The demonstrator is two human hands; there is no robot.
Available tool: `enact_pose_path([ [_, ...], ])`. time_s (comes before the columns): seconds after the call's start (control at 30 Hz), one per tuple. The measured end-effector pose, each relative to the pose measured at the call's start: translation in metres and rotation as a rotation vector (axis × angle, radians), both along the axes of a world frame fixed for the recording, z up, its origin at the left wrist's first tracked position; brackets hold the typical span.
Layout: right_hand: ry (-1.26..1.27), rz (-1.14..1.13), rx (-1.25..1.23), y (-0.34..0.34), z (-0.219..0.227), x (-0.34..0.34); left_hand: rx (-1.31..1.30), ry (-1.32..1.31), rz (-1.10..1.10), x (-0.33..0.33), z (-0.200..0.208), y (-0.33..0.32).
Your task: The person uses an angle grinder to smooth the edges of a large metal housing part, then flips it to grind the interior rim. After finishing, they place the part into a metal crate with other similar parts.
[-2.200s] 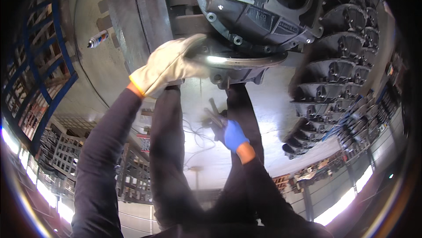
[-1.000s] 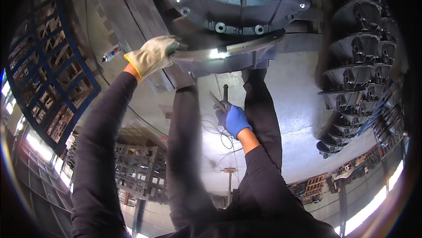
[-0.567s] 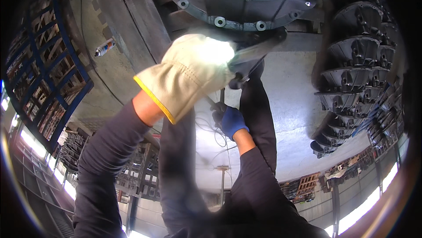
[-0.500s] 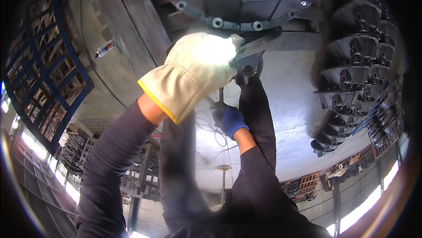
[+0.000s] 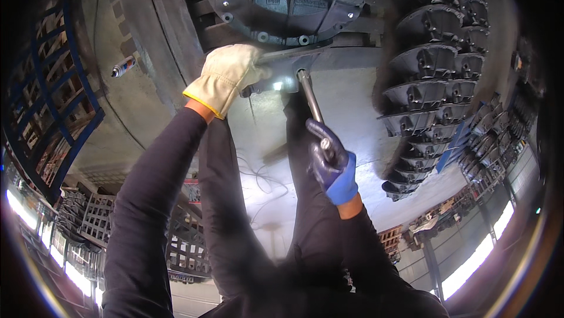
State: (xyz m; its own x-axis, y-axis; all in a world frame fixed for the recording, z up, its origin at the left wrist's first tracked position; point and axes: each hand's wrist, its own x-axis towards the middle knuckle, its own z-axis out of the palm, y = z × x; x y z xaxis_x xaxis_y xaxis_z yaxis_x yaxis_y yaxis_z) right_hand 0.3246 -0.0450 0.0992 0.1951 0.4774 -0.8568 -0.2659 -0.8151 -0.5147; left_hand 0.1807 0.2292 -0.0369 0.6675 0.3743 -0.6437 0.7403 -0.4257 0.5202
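My left hand (image 5: 226,77), in a cream leather glove with a yellow hem, is closed on the left end of a dark grey metal casting (image 5: 279,74) with a long flat edge. That casting lies just below a large round-rimmed metal housing (image 5: 288,21) with bolt holes. In a blue glove with a dark coated palm, my right hand (image 5: 333,162) is wrapped round a steel rod-like tool (image 5: 311,99). The rod's far end sits at a round hole in the casting; how deep it goes is hidden. A second metal end of the tool shows between my fingers.
Stacked dark metal housings (image 5: 417,94) rise on the right. A blue metal rack (image 5: 64,94) stands at the left, near a spray can (image 5: 123,66) lying on the floor. A loose cable (image 5: 261,177) curls behind my legs.
My right hand has come up and forward from between my legs, bringing the rod to the casting's hole. My left hand has turned the casting flatter. The view has shifted, showing more of the housing.
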Motion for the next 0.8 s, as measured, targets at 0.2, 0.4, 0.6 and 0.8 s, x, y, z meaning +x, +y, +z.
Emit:
enact_pose_path([
  [0.2,-0.156,-0.118,0.138,0.017,-0.027,-0.008,0.009,-0.036,0.034,-0.004,-0.003,-0.003],
  [0.4,-0.379,0.510,-0.017,0.031,-0.015,0.009,0.203,-0.143,0.001,-0.014,-0.006,-0.031],
  [0.6,-0.506,1.060,-0.100,0.061,-0.048,0.043,0.219,-0.274,0.070,-0.022,-0.004,-0.044],
  [0.8,-0.087,0.029,-0.162,0.067,-0.107,0.012,0.445,-0.632,0.063,-0.038,-0.016,-0.053],
])
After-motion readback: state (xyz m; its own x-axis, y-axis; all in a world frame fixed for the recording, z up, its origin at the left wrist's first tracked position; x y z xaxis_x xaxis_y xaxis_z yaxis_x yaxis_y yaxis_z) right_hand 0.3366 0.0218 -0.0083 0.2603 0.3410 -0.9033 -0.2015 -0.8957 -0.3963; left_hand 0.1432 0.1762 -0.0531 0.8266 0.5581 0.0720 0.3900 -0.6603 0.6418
